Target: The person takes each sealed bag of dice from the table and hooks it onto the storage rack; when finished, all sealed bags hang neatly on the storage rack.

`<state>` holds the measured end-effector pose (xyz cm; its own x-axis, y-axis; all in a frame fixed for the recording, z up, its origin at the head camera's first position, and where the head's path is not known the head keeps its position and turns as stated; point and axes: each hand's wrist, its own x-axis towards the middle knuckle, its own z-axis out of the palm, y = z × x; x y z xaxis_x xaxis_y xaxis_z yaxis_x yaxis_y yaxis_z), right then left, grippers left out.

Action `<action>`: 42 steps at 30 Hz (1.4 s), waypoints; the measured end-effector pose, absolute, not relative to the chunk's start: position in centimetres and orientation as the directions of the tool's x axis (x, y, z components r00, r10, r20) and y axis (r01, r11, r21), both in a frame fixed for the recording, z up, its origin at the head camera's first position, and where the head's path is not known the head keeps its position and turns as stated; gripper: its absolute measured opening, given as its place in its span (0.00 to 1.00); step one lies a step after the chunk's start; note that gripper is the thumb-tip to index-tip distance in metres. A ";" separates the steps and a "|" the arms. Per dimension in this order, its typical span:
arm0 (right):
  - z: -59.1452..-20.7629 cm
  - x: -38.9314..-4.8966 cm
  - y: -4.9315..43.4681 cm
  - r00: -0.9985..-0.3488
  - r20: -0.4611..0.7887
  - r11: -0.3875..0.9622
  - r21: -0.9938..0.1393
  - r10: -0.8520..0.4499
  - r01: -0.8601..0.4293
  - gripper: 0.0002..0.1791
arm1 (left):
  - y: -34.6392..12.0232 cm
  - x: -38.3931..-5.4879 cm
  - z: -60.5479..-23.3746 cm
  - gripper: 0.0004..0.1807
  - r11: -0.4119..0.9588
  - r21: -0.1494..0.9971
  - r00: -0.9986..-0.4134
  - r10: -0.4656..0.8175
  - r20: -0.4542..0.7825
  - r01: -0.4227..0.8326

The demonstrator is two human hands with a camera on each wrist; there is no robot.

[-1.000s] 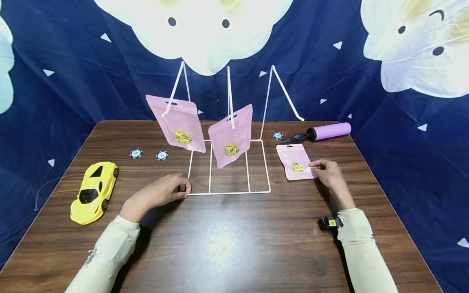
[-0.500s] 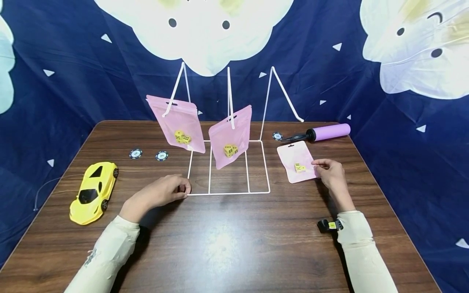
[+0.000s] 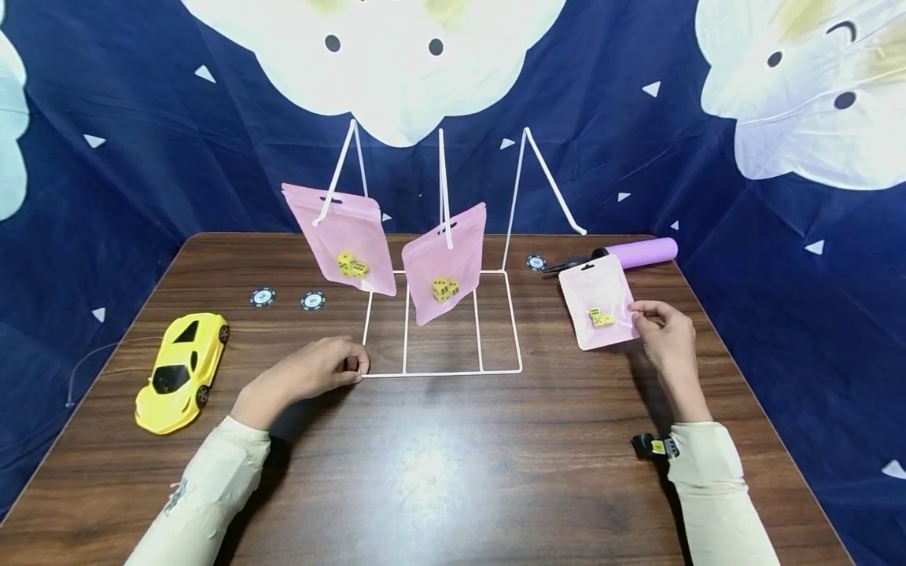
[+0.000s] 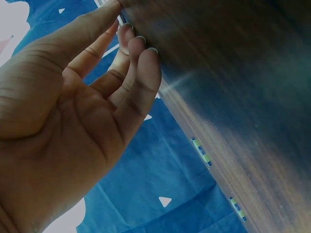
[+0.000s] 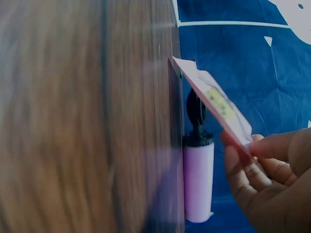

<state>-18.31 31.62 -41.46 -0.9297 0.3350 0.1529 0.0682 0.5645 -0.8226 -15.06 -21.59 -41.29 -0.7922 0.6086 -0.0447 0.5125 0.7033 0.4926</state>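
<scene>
My right hand (image 3: 667,334) pinches a pink zip pouch (image 3: 593,288) by its right edge. Yellow dice (image 3: 602,317) show through its front. In the right wrist view the pouch (image 5: 226,109) is tilted up, thumb on one face and fingers behind. At the front left corner of a white wire display rack (image 3: 442,374), my left hand (image 3: 318,369) pinches the base wire between thumb and forefinger. Two similar pink pouches with yellow dice, one left (image 3: 347,232) and one middle (image 3: 447,248), hang from the rack's hooks. The right hook (image 3: 555,181) carries no pouch.
A purple hand pump (image 3: 640,253) with a black nozzle lies at the back right, partly behind the held pouch. One poker chip (image 3: 536,262) is near its tip; two more (image 3: 263,296) lie left of the rack. A yellow toy car (image 3: 182,373) stands at the table's left.
My right hand has lifted the pouch off the table and shifted it right, its top edge tipping up over the pump. The left hand stays at the rack's corner.
</scene>
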 end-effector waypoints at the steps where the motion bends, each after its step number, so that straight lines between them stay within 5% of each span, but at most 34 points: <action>1: -41.4 -18.2 31.7 -0.921 0.164 0.549 -0.834 0.354 0.063 0.12 | -21.6 -15.1 -41.3 0.13 0.701 0.493 -0.791 0.611 -0.042 0.516; 18: -39.6 -16.9 32.4 -0.765 0.273 0.166 -0.962 0.583 -0.218 0.10 | -21.5 -15.0 -41.1 0.12 0.699 0.506 -0.794 0.607 -0.045 0.506; 35: -37.9 -15.1 30.3 -0.738 0.278 -0.174 -0.865 0.615 -0.470 0.12 | -21.5 -14.9 -41.4 0.13 0.710 0.501 -0.800 0.597 -0.054 0.496; 42: -37.0 -14.1 29.2 -0.751 0.272 -0.197 -0.861 0.602 -0.469 0.11 | -21.6 -14.8 -41.4 0.12 0.704 0.504 -0.798 0.601 -0.047 0.500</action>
